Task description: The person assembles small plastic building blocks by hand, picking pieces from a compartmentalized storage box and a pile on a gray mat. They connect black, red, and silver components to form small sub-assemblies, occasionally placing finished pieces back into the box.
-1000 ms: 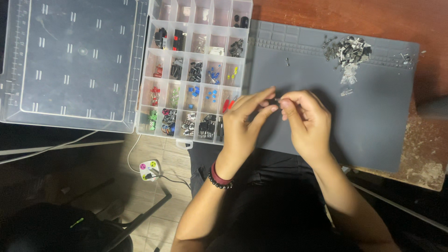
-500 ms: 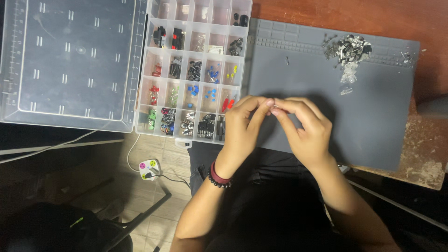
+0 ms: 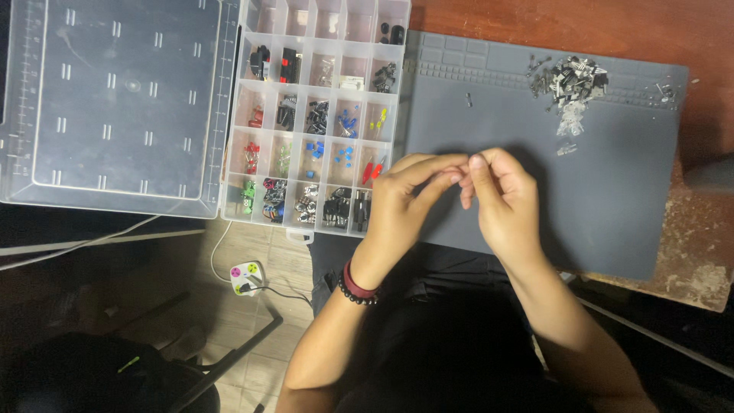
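Both hands have stayed close together over the mat since a moment ago, but the fingertips have pulled in tighter and the tiny dark part seen between them 1 second ago is now hidden.

On the far left lies the clear lid (image 3: 115, 99) of the box, flat and open. Just right of it is the box (image 3: 321, 115) with many little cells. They hold small parts in red, blue, green, yellow and black. Below the box, down on the floor, sits a small white plug block (image 3: 246, 277) with a white wire.

Next comes the left hand (image 3: 405, 203), with a dark bead band (image 3: 358, 287) on its wrist. It hovers over the near left part of the grey mat (image 3: 612, 214), just right of the box. Its fingers curl in and its fingertips meet those of the right hand (image 3: 501, 199). Both hands look pinched shut, but I cannot tell what they hold, for the fingers hide it.

At the far right end of the mat, well apart from the hands, lies a pile (image 3: 569, 84) of small black and silver parts. 1 small part (image 3: 469, 98) lies alone near the top of the mat. The mat rests on a brown counter (image 3: 612, 30).
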